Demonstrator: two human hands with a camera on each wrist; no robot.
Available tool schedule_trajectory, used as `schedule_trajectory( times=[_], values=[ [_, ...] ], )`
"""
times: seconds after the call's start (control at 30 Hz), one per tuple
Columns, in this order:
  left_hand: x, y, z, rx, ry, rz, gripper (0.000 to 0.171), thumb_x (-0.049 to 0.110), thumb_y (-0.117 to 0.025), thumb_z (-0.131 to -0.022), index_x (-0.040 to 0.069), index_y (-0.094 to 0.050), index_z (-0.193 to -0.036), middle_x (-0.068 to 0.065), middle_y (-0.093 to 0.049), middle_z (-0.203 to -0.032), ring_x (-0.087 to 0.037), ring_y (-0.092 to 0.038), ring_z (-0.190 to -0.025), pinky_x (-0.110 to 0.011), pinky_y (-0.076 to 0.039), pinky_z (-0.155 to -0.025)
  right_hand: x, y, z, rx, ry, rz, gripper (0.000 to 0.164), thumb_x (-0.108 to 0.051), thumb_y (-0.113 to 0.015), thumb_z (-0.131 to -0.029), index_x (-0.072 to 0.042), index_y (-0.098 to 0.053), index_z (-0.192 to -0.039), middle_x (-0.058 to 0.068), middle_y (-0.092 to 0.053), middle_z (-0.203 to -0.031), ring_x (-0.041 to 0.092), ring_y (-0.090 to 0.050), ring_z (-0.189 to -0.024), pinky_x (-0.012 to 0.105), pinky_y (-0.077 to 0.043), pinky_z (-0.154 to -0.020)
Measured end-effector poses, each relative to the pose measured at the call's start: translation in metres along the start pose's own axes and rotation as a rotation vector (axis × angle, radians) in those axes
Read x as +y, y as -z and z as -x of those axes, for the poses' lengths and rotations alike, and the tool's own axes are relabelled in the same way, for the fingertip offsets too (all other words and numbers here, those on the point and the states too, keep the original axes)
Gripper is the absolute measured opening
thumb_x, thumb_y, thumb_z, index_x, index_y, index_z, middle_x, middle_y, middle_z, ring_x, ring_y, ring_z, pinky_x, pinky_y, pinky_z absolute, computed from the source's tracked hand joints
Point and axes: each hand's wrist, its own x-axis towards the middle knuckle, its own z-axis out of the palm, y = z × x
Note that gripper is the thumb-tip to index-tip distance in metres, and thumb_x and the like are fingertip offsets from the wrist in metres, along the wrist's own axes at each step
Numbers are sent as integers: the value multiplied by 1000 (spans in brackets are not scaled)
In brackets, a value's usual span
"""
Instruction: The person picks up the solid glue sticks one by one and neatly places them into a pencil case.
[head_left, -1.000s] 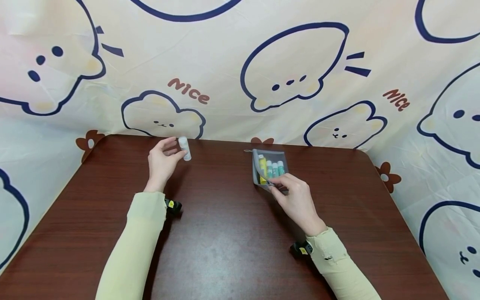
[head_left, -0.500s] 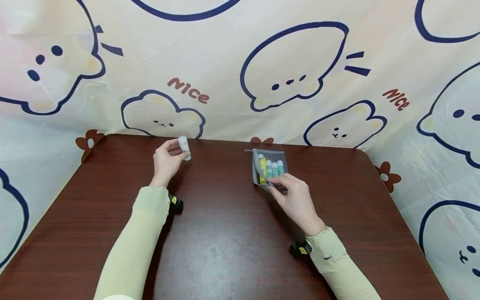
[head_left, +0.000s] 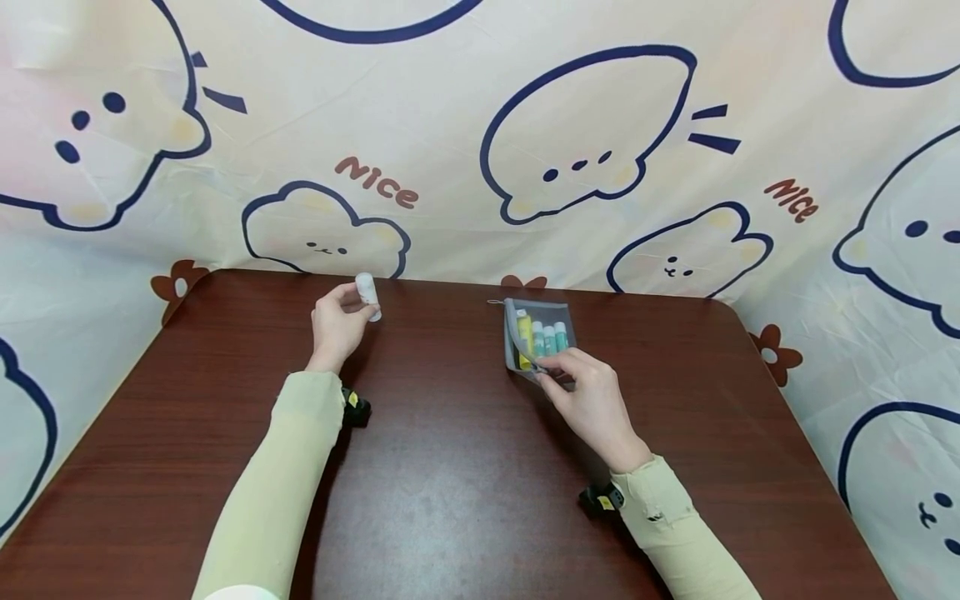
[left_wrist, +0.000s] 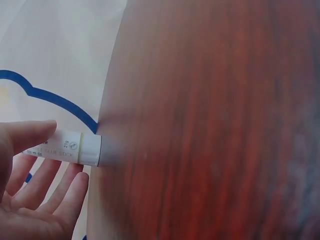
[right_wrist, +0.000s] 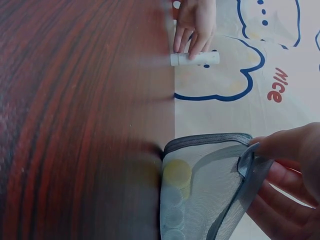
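Observation:
Near the table's far edge, a white glue stick (head_left: 367,292) stands roughly upright, its base close at the tabletop. My left hand (head_left: 337,327) holds it between thumb and fingers from the left. In the left wrist view, print shows on the side of the glue stick (left_wrist: 75,147). To the right, my right hand (head_left: 588,396) pinches the front top edge of a grey mesh zip pouch (head_left: 557,310), which is unzipped. Inside it are a yellow tube (head_left: 525,333) and several green sticks (head_left: 551,340) with white caps. The right wrist view shows them dimly through the mesh wall (right_wrist: 210,170).
The brown wooden table (head_left: 450,467) meets a patterned cloth backdrop (head_left: 450,125) behind the glue stick and pouch. Dark wrist cameras sit below each hand, one on the left wrist (head_left: 356,408) and one on the right (head_left: 600,500). A small ring (head_left: 495,302) hangs off the pouch's left corner.
My left hand has moved slightly right, and its spread fingers have closed round the glue stick, which stays in about the same place. My right hand and the pouch have not visibly moved.

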Motion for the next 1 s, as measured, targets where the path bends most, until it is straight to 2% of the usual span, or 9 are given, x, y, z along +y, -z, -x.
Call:
schedule_trajectory(
  times=[0.43, 1.0],
  values=[
    [4, -1, 0, 4, -28, 0, 41, 10, -75, -94, 2, -64, -133, -17, -67, -125, -29, -66, -114, -42, -53, -97, 0, 0, 1, -7, -6, 6, 18, -4, -82, -86, -8, -79, -104, -1, -70, -94, 8, -68, -81, 30, -60, -68],
    [16, -1, 3, 10, -54, 69, 46, 10, -77, -92, 3, -61, -135, -17, -70, -121, -30, -68, -110, -42, -54, -95, 0, 0, 0, -6, -8, 12, 19, -3, -82, -85, -9, -79, -103, -2, -70, -94, 8, -68, -81, 29, -60, -68]
  ],
)
